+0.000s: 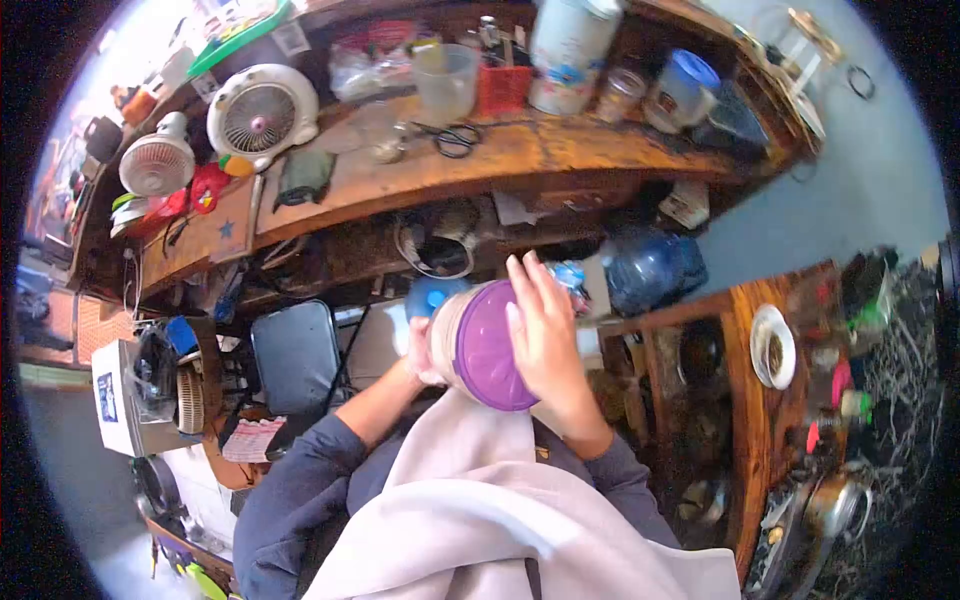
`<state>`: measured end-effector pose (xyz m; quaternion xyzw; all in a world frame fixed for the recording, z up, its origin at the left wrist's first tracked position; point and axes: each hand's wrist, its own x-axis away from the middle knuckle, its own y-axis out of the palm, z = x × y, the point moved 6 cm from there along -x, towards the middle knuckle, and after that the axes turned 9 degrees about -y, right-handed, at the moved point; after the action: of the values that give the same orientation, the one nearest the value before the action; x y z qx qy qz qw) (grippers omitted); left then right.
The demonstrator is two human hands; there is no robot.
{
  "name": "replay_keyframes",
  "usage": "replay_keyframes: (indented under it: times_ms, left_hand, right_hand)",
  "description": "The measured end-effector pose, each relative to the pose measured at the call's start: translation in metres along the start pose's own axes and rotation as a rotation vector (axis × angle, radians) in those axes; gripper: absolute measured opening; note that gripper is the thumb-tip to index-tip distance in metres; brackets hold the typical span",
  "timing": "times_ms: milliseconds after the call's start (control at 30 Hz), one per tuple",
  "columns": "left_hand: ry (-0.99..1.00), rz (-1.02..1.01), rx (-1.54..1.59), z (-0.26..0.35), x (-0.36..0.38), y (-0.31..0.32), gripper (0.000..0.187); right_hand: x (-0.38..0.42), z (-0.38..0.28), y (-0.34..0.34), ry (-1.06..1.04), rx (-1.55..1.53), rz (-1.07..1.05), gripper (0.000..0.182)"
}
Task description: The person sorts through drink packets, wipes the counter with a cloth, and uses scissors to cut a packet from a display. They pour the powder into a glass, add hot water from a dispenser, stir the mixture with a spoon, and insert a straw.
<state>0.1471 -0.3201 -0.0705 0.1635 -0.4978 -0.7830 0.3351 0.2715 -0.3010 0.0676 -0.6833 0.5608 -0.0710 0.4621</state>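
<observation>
In front of my chest is a round jar (449, 338) with a pale body, tilted so that its purple lid (490, 350) faces up toward me. My left hand (424, 352) is closed around the jar's left side, its fingers partly hidden behind the body. Against the right part of the lid lies my right hand (546, 335), fingers stretched out past the rim and thumb on the top. The lid sits on the jar, and what is inside cannot be seen.
Ahead runs a wooden counter (560, 150) holding a white fan (262, 115), black scissors (452, 138) and a tall flowered canister (573, 55). A dark folding chair (296, 357) stands left. To the right, a wooden cabinet (745, 400) carries a white bowl (762, 350). A blue water jug (652, 272) sits beyond.
</observation>
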Motion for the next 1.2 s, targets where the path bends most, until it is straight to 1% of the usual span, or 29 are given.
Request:
replay_keyframes:
  times_ms: [33,100,133,167,267,333,367,433,467,567,600,633,700,733,767,800,833,867,900,933,967,1000,1033,1100,1133,1167,1200]
  left_hand:
    - [0.016,0.011,0.001,0.019,0.006,-0.005,0.088]
    - [0.031,0.209,0.089,0.051,0.017,-0.023,0.090]
    - [0.093,0.244,0.075,0.069,0.020,-0.024,0.087]
    - [0.131,0.242,0.056,0.087,0.022,-0.028,0.083]
    - [0.201,0.289,0.139,0.124,0.025,-0.048,0.081]
    - [0.303,0.314,0.159,0.147,0.025,-0.056,0.081]
    - [0.306,0.312,0.165,0.152,0.022,-0.061,0.081]
    - [0.400,0.316,0.181,0.167,0.015,-0.068,0.081]
    - [0.427,0.336,0.171,0.172,0.010,-0.072,0.082]
    - [0.460,0.297,0.235,0.178,-0.005,-0.076,0.083]
    - [0.472,0.287,0.261,0.178,-0.012,-0.079,0.083]
    - [0.498,0.293,0.262,0.179,-0.017,-0.081,0.083]
    - [0.507,0.324,0.344,0.181,-0.031,-0.086,0.082]
    - [0.505,0.322,0.313,0.184,-0.037,-0.081,0.082]
    - [0.530,0.323,0.315,0.183,-0.042,-0.084,0.082]
    - [0.502,0.283,0.352,0.179,-0.049,-0.089,0.083]
    - [0.471,0.244,0.383,0.177,-0.054,-0.092,0.083]
    - [0.443,0.244,0.411,0.173,-0.056,-0.094,0.084]
    - [0.451,0.253,0.408,0.169,-0.057,-0.097,0.084]
    - [0.441,0.250,0.451,0.164,-0.058,-0.101,0.084]
    - [0.428,0.246,0.496,0.160,-0.058,-0.105,0.084]
    - [0.447,0.178,0.512,0.159,-0.056,-0.106,0.083]
    - [0.453,0.181,0.517,0.160,-0.054,-0.107,0.083]
    - [0.406,0.294,0.467,0.162,-0.048,-0.116,0.083]
    - [0.403,0.299,0.461,0.165,-0.046,-0.119,0.083]
    - [0.403,0.402,0.402,0.167,-0.042,-0.125,0.084]
    - [0.401,0.502,0.340,0.170,-0.036,-0.133,0.084]
  right_hand:
    - [-0.014,-0.016,0.017,-0.007,0.092,-0.056,0.061]
    - [-0.044,-0.044,0.042,-0.090,0.101,-0.092,0.077]
    - [-0.058,-0.053,0.057,-0.125,0.091,-0.124,0.090]
    - [-0.070,-0.054,0.072,-0.157,0.036,-0.103,0.094]
    - [-0.109,-0.057,0.099,-0.198,0.030,-0.159,0.090]
    - [-0.126,-0.056,0.116,-0.216,0.102,-0.184,0.078]
    - [-0.131,-0.052,0.123,-0.217,0.106,-0.190,0.078]
    - [-0.141,-0.055,0.124,-0.346,0.140,-0.068,0.064]
    - [-0.146,-0.054,0.122,-0.355,0.123,-0.033,0.056]
    - [-0.160,-0.045,0.117,-0.423,0.095,-0.031,0.054]
    - [-0.168,-0.045,0.108,-0.437,0.082,-0.012,0.047]
    - [-0.174,-0.043,0.101,-0.459,0.070,-0.022,0.047]
    - [-0.190,-0.025,0.074,-0.406,-0.071,0.146,0.041]
    - [-0.200,-0.010,0.057,-0.357,-0.103,0.270,0.037]
    - [-0.210,0.007,0.040,-0.168,-0.095,0.262,0.035]
    - [-0.218,0.030,0.025,-0.058,0.041,0.353,0.029]
    - [-0.224,0.072,0.021,0.123,0.060,0.423,0.019]
    - [-0.234,0.107,0.015,0.222,-0.010,0.412,0.024]
    - [-0.237,0.150,0.016,0.254,0.002,0.424,0.035]
    - [-0.234,0.204,0.025,0.325,-0.064,0.400,0.042]
    - [-0.219,0.278,0.048,0.463,-0.214,0.461,0.044]
    - [-0.189,0.370,0.086,0.880,-0.552,0.405,0.051]
    - [-0.190,0.371,0.087,0.879,-0.550,0.396,0.051]
    - [-0.187,0.368,0.090,1.080,-0.342,0.272,0.058]
    - [-0.193,0.355,0.088,1.105,-0.446,0.337,0.054]
    - [-0.210,0.328,0.059,0.834,0.156,0.416,0.047]
    - [-0.231,0.282,0.041,0.515,0.736,0.465,0.041]
